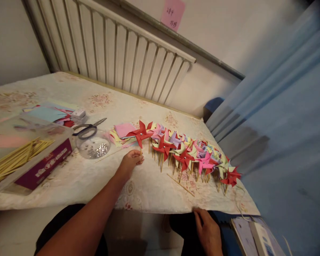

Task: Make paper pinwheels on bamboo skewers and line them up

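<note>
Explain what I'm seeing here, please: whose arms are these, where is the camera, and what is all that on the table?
There is no machine here: a person works with bare hands, and the single picture comes from a camera worn on their head, looking forward and down. The left hand pinches the stick of a red pinwheel at the left end of a long row of paper pinwheels lying on the table. The right hand rests open by the table's front edge, holding nothing. Further left lie coloured paper squares, a clear bowl of small shiny bits, scissors and a clear box of wooden sticks. A radiator stands behind.
</note>
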The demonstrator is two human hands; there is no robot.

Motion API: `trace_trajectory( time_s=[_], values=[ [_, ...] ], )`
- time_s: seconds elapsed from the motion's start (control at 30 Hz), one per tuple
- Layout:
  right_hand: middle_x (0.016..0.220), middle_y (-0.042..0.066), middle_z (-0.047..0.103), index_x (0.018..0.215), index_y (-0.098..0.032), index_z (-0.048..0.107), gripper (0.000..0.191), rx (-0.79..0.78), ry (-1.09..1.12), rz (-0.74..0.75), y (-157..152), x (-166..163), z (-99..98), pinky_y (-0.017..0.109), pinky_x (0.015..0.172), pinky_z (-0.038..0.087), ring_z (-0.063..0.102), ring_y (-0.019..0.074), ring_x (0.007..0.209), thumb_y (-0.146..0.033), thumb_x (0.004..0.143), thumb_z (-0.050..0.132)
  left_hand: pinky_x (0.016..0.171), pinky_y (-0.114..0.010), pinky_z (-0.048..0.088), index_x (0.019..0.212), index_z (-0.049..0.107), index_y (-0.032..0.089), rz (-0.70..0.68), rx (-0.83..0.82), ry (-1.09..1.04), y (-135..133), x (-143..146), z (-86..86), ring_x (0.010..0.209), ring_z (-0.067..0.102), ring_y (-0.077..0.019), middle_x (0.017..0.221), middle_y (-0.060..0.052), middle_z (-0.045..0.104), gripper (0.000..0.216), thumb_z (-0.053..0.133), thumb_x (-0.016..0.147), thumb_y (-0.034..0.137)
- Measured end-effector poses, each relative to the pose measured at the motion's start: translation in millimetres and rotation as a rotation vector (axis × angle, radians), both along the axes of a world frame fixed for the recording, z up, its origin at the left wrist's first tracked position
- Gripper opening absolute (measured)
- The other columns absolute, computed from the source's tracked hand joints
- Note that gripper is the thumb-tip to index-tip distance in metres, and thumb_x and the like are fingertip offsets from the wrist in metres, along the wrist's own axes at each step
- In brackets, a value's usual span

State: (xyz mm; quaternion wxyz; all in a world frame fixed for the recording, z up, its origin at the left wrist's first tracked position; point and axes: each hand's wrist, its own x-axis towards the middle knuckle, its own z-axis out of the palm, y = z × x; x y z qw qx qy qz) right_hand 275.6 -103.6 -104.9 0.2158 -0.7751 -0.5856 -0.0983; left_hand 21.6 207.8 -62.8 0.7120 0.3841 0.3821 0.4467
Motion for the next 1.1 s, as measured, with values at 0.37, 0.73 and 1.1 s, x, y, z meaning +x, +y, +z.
trace_trajectory(
  time_s=[0.37,0.73,1.1],
  values=[
    [0.090,0.010,0.076,0.092,-0.018,0.072,0.048,0.011,-0.031,-0.003,1.6,-0.4,0.7,0.026,0.071,0.059,0.074,0.0201,0.077,-0.050,0.099,0.037,0.066,-0.028,0.046,0.073,0.059,0.015,-0.009,-0.023,-0.007,-2.8,-3.9,1.5,0.064,0.059,-0.0138,0.067,-0.001,0.062,0.028,0.076,0.054,0.027],
    [0.090,0.010,0.077,0.091,-0.019,0.073,0.049,0.002,-0.008,-0.002,3.6,1.9,4.2,0.027,0.071,0.061,0.075,0.0216,0.076,-0.053,0.098,0.039,0.062,-0.025,0.042,0.075,0.057,0.017,-0.016,-0.023,-0.034,-1.7,-4.7,1.5,0.062,0.059,-0.0122,0.067,0.000,0.062,0.027,0.075,0.062,0.033],
    [0.090,0.011,0.077,0.091,-0.019,0.073,0.051,0.015,0.013,0.013,0.9,8.2,0.8,0.028,0.070,0.061,0.075,0.0223,0.077,-0.055,0.097,0.039,0.053,-0.024,0.036,0.077,0.055,0.017,-0.008,-0.023,0.012,0.5,-1.7,-0.5,0.051,0.052,-0.0090,0.066,0.001,0.062,0.030,0.073,0.064,0.039]
  ],
)
